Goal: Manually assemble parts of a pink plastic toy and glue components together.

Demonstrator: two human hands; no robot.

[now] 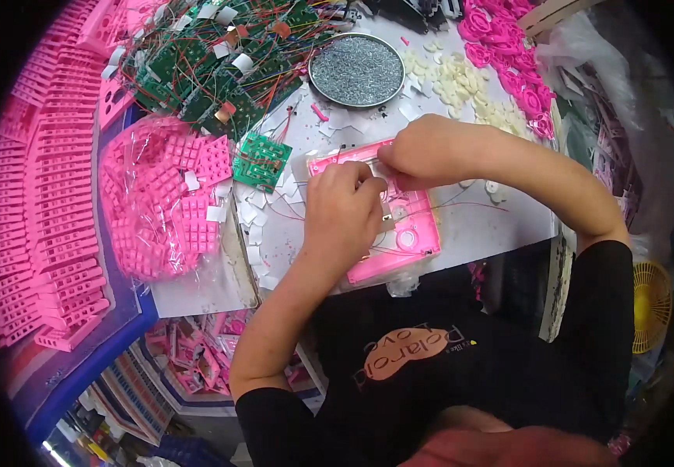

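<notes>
On my feed the pink casing (424, 224) lies mid-view on the white surface (519, 222). The left hand (344, 204) bends over its ten o'clock side, fingers curled; the right hand (422, 152) curls at its twelve o'clock edge. I can't tell what either grips. I see a green circuit board (261, 162) at ten, a round dish of metal bits (357, 71) at twelve.

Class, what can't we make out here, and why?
Head view:
What the left hand and right hand may hold: blocked by the hands themselves.
Pink casing, left side: partly behind left hand.
Piled grey bits: too small to separate.
Pink stacks, outer ends: lost in the picture's dark rim.
</notes>
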